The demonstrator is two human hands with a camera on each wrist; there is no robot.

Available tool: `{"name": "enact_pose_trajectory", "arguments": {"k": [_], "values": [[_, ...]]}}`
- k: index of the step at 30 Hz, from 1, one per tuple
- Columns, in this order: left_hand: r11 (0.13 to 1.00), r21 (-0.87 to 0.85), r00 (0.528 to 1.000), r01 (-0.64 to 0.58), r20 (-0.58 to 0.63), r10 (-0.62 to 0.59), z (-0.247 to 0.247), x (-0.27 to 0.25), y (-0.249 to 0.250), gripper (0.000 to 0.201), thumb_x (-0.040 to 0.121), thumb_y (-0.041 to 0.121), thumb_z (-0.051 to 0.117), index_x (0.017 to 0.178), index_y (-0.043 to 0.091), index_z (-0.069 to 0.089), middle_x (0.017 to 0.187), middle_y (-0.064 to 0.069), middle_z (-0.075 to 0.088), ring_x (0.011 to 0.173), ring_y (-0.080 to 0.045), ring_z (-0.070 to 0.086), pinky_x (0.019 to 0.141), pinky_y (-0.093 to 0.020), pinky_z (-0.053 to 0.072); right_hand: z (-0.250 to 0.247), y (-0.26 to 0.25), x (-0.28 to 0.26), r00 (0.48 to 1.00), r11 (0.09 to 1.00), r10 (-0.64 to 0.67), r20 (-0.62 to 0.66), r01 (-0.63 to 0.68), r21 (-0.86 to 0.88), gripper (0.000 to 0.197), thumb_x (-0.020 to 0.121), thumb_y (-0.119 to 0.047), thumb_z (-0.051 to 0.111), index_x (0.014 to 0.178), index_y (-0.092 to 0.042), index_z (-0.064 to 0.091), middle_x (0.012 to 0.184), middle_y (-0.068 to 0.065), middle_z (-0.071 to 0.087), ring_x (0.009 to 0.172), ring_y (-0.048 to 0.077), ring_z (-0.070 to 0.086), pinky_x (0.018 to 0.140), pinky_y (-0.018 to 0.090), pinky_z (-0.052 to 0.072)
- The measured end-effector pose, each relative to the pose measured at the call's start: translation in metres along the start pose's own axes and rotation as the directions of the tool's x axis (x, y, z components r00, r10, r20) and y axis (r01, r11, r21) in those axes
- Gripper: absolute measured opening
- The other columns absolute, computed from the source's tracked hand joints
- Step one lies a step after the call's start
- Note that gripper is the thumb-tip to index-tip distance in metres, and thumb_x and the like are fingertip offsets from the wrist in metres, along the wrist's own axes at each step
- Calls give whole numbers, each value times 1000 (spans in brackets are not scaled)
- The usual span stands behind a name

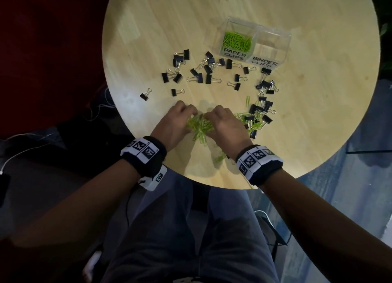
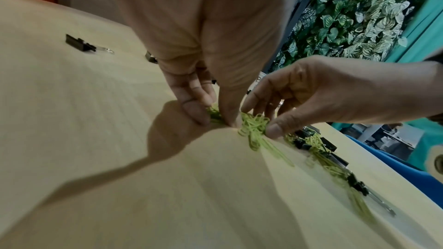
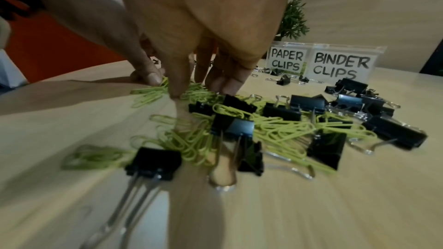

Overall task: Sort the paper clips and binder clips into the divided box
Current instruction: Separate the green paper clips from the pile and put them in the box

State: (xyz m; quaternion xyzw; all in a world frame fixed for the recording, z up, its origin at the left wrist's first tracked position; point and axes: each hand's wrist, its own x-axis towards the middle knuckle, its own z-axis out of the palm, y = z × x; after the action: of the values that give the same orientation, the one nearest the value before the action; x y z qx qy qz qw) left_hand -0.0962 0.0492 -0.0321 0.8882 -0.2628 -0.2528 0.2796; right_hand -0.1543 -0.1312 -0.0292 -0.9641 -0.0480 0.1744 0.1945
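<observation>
Gathering green paper clips at six o'clock, left hand and right hand pinch the heap. Paper-clip compartment part-filled; binder-clip compartment bare; binder clips unsorted.

Table: round, pale wood grain, lit brightly from above.
Box: clear, divided in two, stands on the far right part of the table; left half labelled PAPER CLIPS holds green paper clips, right half labelled BINDER CLIPS.
Binder clips: black with silver handles, scattered across the middle of the table just in front of the box; a second cluster lies to the right.
Paper clips: green, heaped near the table's front edge; more are mixed among the right-hand binder clips.
Lone binder clip: apart, at the left.
</observation>
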Motion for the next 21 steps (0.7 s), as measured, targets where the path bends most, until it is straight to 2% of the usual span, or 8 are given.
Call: {"name": "enact_pose_trajectory", "arguments": {"k": [4, 9, 11, 14, 16, 19, 21], "values": [[997, -50, 998, 65, 3, -65, 0, 10, 1, 22, 82, 6, 69, 102, 7, 59, 97, -2, 46, 89, -21, 55, 79, -36, 49, 0, 3, 9, 999, 997, 48, -16, -47, 55, 21, 88, -10, 65, 109, -11, 65, 102, 9, 59, 97, 29, 57, 73, 41, 51], [992, -74, 995, 101, -3, -101, 0, 17, -3, 13, 84, 11, 67, 97, 10, 65, 91, -3, 53, 84, -23, 61, 74, -34, 52, -10, 18, 8, 988, 962, 122, -91, -95, 255, 12, 91, -10, 61, 101, -10, 69, 99, 9, 63, 88, 26, 61, 77, 39, 53], [991, -79, 994, 111, -5, -112, -1, 19, -2, 12, 83, 13, 67, 94, 10, 67, 89, -5, 56, 81, -24, 61, 73, -37, 53, -24, 23, 7, 975, 934, 160, -157, -98, 345, 10, 91, -10, 63, 99, -10, 70, 98, 6, 65, 84, 17, 63, 77, 32, 56], [981, -134, 990, 141, -6, -143, -5, 23, -2, 6, 80, 11, 69, 87, 11, 69, 85, -7, 61, 77, -22, 61, 71, -39, 55, -54, 28, 9, 941, 893, 213, -263, -78, 443, 11, 90, -11, 65, 100, -12, 70, 95, -1, 65, 78, -1, 58, 74, 9, 49], [968, -176, 983, 180, 1, -182, -10, 27, -1, 5, 80, 10, 71, 85, 12, 69, 83, -7, 63, 74, -18, 61, 70, -35, 56, -77, 32, 18, 908, 858, 266, -324, -70, 508, 13, 90, -12, 65, 103, -12, 69, 95, -2, 65, 78, -1, 58, 72, 4, 46], [956, -231, 983, 180, 3, -184, -22, 35, 8, 6, 79, 12, 73, 85, 12, 70, 81, -3, 66, 72, -11, 59, 67, -25, 53, -105, 42, 47, 846, 829, 337, -414, -59, 556, 13, 89, -13, 65, 100, -16, 70, 93, 0, 69, 79, 9, 65, 73, 15, 54], [952, -263, 986, 157, -17, -168, -33, 46, 17, 7, 80, 13, 74, 85, 13, 70, 77, 4, 65, 68, -2, 57, 63, -14, 46, -117, 51, 74, 810, 853, 356, -466, -78, 516, 13, 87, -14, 64, 97, -18, 71, 90, -1, 69, 76, 8, 63, 70, 11, 52]]}}
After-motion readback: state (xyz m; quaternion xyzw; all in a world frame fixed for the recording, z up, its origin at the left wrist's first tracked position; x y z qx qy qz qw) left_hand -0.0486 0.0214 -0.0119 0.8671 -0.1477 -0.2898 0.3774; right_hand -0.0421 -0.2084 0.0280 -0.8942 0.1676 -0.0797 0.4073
